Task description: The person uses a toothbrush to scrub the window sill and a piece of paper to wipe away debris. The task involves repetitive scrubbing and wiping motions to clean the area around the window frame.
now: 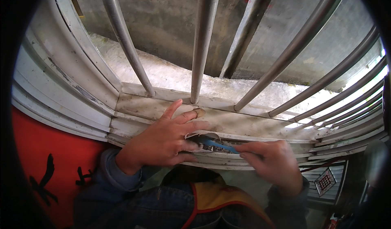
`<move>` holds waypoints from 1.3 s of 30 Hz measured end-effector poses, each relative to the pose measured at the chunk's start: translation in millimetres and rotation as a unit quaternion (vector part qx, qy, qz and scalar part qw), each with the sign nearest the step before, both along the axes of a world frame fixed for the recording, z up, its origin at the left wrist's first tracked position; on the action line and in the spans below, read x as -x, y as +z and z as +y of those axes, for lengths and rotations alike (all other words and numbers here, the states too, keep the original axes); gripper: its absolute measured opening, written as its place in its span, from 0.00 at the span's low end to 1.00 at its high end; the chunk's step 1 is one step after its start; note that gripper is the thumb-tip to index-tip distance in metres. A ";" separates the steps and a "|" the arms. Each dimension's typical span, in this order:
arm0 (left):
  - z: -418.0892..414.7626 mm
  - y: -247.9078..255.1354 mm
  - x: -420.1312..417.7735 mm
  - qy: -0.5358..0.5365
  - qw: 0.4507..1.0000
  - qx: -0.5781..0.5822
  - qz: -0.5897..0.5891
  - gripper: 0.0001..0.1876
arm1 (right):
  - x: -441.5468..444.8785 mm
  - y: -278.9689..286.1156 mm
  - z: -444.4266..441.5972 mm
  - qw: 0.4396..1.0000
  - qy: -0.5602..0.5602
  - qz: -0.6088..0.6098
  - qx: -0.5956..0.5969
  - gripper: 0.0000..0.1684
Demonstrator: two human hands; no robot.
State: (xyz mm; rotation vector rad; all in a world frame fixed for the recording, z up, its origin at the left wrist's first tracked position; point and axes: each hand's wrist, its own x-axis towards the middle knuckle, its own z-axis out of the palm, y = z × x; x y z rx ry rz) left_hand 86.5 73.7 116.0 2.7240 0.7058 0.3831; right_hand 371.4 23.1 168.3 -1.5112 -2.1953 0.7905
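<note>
My left hand (165, 140) rests on the window sill (180, 116), with a tan covering on one fingertip. Its lower fingers hold a pale, curved-rimmed piece (210, 133), perhaps a cup or scoop, at the inner window track. My right hand (272, 161) grips the end of a thin blue handle (224, 146), which reaches left to the mouth of that piece. The tool's far end is dark and blurred, so its kind is unclear. Grey, crumbly debris (210, 148) lies beneath the blue handle.
Metal bars (201, 45) rise from the outer sill, with a concrete wall (158, 30) beyond them. The white window frame (76, 85) stands at the left, above a red sheet (70, 155) with black brush strokes. A patterned panel (325, 181) is at the lower right.
</note>
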 end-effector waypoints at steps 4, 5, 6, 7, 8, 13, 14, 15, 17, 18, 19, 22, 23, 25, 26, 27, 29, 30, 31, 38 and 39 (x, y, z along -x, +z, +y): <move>-2.7 -5.9 -0.6 0.016 1.000 -0.011 0.001 0.16 | -38.9 12.9 -20.3 0.996 -0.089 -0.001 0.006 0.10; -3.5 -4.1 -1.1 0.022 1.000 -0.003 -0.001 0.16 | -52.2 14.6 -23.9 0.993 -0.115 -0.018 0.020 0.10; -2.2 -2.9 -4.1 0.019 1.000 0.004 -0.005 0.16 | -67.6 16.7 -30.9 0.988 -0.149 -0.036 0.035 0.10; -1.4 -2.0 -5.0 0.019 1.000 0.002 -0.006 0.16 | -82.5 19.0 -36.0 0.981 -0.180 -0.055 0.049 0.11; -1.2 -1.7 -4.2 0.020 1.000 0.001 -0.007 0.16 | -97.3 19.5 -38.2 0.979 -0.183 -0.060 0.061 0.11; -1.2 -0.9 -3.9 0.023 1.000 -0.007 0.001 0.16 | -147.9 -2.6 -24.2 0.970 -0.169 -0.029 0.173 0.11; -0.4 0.0 -4.8 0.019 1.000 -0.005 -0.002 0.16 | -151.9 -8.6 -22.8 0.959 -0.182 0.004 0.219 0.10; 0.3 0.0 -4.3 0.019 1.000 0.000 -0.003 0.16 | -150.1 -11.6 -19.9 0.961 -0.164 0.013 0.222 0.11; 1.4 0.1 -4.1 0.019 1.000 0.006 -0.006 0.17 | -140.3 -16.9 -12.7 0.965 -0.127 0.033 0.227 0.11; 1.5 -0.7 -4.6 0.020 1.000 0.008 -0.006 0.18 | -130.9 -15.7 -7.2 0.969 -0.106 0.028 0.223 0.11; 1.0 -1.3 -4.6 0.021 1.000 0.010 -0.007 0.18 | -120.7 -15.2 -2.2 0.969 -0.091 0.028 0.228 0.11; -2.2 -1.4 -3.0 0.022 1.000 0.012 -0.007 0.19 | -90.4 -19.8 8.3 0.968 -0.069 0.036 0.239 0.11; -2.8 -1.6 -2.5 0.023 1.000 0.011 -0.008 0.19 | -79.2 -21.8 8.5 0.971 -0.059 0.035 0.228 0.10; -2.8 -2.9 -3.3 0.022 1.000 0.007 -0.010 0.18 | -56.9 -25.7 9.4 0.978 -0.041 0.033 0.204 0.10; -1.6 -2.6 -3.5 0.021 1.000 0.006 -0.008 0.17 | -44.9 -23.6 10.4 0.985 -0.029 0.016 0.171 0.10; -0.7 -3.0 -3.4 0.019 1.000 0.007 -0.009 0.17 | -33.3 -20.6 11.0 0.989 -0.022 0.016 0.145 0.10; -0.7 -3.0 -3.5 0.018 1.000 0.006 -0.006 0.15 | -17.0 -16.6 10.0 0.996 -0.008 0.022 0.091 0.09; -0.9 -2.6 -3.1 0.019 1.000 0.003 -0.006 0.15 | -11.1 -14.0 9.3 0.997 0.005 0.023 0.067 0.09; -0.9 -1.7 -3.0 0.019 1.000 0.001 -0.005 0.14 | -6.3 -11.4 8.1 0.999 0.017 0.024 0.044 0.09; -0.7 -4.5 -2.3 0.016 1.000 -0.002 -0.019 0.12 | -38.5 22.6 -23.3 0.994 -0.103 -0.021 -0.001 0.08; -0.3 -3.6 -3.5 0.015 1.000 -0.001 -0.019 0.12 | -49.3 23.3 -29.4 0.991 -0.128 -0.030 0.021 0.08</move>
